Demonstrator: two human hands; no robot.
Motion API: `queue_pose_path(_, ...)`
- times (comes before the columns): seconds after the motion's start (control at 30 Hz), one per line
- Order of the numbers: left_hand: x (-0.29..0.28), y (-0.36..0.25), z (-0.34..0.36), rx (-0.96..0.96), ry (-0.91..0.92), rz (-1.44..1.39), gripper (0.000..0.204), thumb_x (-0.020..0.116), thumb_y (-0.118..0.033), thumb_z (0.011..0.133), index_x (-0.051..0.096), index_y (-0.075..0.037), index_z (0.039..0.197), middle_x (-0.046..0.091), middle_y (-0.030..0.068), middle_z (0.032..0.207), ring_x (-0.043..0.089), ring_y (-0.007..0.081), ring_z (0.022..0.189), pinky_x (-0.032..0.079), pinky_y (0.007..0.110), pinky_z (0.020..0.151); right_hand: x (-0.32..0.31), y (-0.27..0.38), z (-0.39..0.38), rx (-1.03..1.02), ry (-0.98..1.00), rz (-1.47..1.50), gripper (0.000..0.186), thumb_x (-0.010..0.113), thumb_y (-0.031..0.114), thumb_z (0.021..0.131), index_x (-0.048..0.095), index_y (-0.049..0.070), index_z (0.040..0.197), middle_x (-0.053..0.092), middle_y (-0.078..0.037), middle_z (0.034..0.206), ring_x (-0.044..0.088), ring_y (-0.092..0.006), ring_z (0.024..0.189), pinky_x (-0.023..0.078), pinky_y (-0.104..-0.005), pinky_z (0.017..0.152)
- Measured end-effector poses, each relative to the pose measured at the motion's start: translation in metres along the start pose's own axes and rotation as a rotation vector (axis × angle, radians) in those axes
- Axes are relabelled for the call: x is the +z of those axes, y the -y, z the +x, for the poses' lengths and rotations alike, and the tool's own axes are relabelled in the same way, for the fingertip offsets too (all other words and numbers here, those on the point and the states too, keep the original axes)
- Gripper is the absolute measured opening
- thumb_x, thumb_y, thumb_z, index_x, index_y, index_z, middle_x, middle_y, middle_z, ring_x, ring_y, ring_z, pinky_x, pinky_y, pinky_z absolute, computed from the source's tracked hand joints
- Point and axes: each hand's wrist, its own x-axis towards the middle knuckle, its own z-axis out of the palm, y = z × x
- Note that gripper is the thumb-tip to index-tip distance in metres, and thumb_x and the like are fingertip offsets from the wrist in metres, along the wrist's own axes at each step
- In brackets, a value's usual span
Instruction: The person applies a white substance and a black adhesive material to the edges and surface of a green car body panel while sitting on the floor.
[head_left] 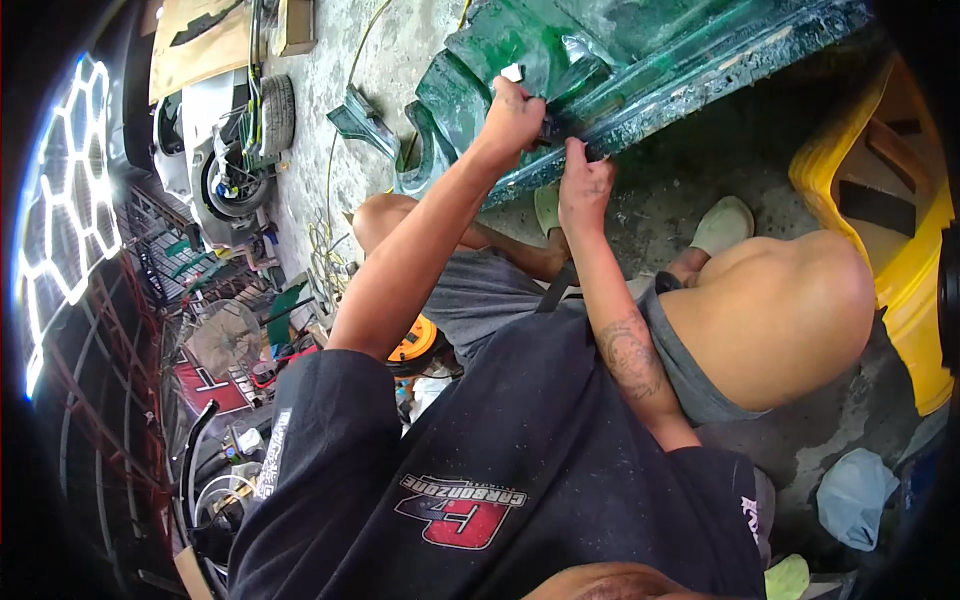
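A large glossy green moulded panel (640, 75) with a rough, ragged near edge lies across the top of the view in front of me. My left hand (515, 122) is closed at that edge around a small tool. The tool's white end (513, 72) sticks out above the fist, and a dark part shows below it; its kind is hidden by my fingers. Close beside it, my right hand (586, 185) is closed in a pinch against the panel's edge. What lies between those fingertips is too small to make out.
A yellow moulded part (915, 310) stands at the right beside my knee. A light plastic bag (856, 497) lies at the lower right. An orange round object (412, 340) sits near my left hip. A car wheel (235, 185) and cluttered gear are at the left.
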Motion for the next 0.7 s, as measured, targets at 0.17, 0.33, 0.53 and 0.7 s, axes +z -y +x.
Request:
queue_pose_path(0.17,-0.007,0.011,-0.003,0.182,-0.047,0.094,0.028,0.062,-0.014,0.088,0.047,0.001,0.105,0.057,0.0125,0.08,0.056,0.0181,0.06,0.044,0.034,0.044,-0.006,-0.002,-0.001,0.025,0.141,-0.07,0.025,0.054,0.022,0.094,0.06,0.0,0.086,0.059,-0.022,0.078,0.056,-0.0399,0.08,0.045,-0.0437,0.077)
queue_pose_path(0.33,-0.008,0.017,-0.015,0.113,0.014,-0.019,0.028,0.061,-0.014,0.088,0.045,0.002,0.106,0.056,0.0133,0.081,0.055,0.0177,0.06,0.042,0.033,0.043,-0.009,0.002,-0.001,0.018,0.187,-0.12,0.025,0.053,0.024,0.096,0.062,0.001,0.09,0.059,-0.022,0.079,0.056,-0.0397,0.08,0.045,-0.044,0.078)
queue_pose_path(0.53,0.002,0.007,-0.014,0.054,-0.001,-0.034,0.027,0.06,-0.013,0.089,0.044,-0.001,0.106,0.055,0.0107,0.079,0.055,0.0162,0.061,0.043,0.033,0.044,-0.01,-0.011,-0.001,0.027,0.129,-0.14,0.025,0.053,0.023,0.096,0.062,0.001,0.09,0.062,-0.022,0.082,0.059,-0.0373,0.083,0.045,-0.0438,0.078)
queue_pose_path(0.7,0.005,0.021,0.01,0.111,-0.078,-0.041,0.026,0.06,-0.011,0.088,0.044,-0.001,0.105,0.054,0.01,0.078,0.054,0.016,0.061,0.043,0.034,0.045,-0.003,-0.001,0.002,0.208,0.09,0.119,0.02,0.066,0.018,0.09,0.065,-0.002,0.083,0.066,-0.005,0.081,0.055,-0.013,0.07,0.045,-0.0308,0.067)
